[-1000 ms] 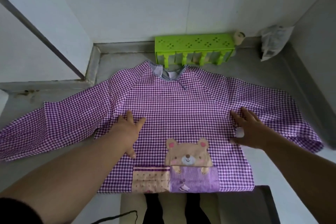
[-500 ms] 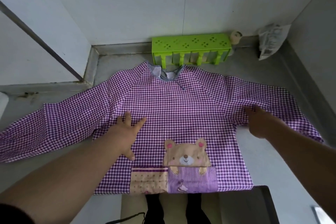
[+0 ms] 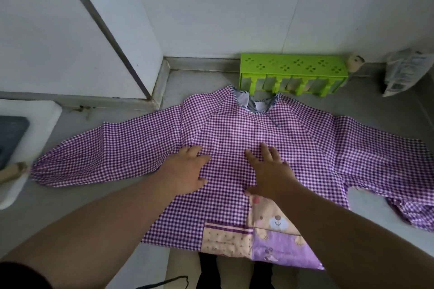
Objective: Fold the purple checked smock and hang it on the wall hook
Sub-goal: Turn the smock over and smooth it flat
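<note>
The purple checked smock [image 3: 305,148] lies spread face up on the grey floor, both sleeves stretched out to the sides. A bear patch and pockets sit on its lower front. My left hand [image 3: 185,171] rests flat on the chest area, fingers straight. My right hand [image 3: 270,171] lies flat beside it, just above the bear patch, fingers spread. No wall hook is in view.
A green plastic rack [image 3: 293,75] stands against the back wall just beyond the collar. A crumpled plastic bag [image 3: 404,73] leans in the right corner. A white object with a dark panel [image 3: 14,138] sits at the left edge. White walls close in behind.
My right hand has moved from the right sleeve seam to the middle of the chest. The left hand stayed on the smock. The view has shifted left.
</note>
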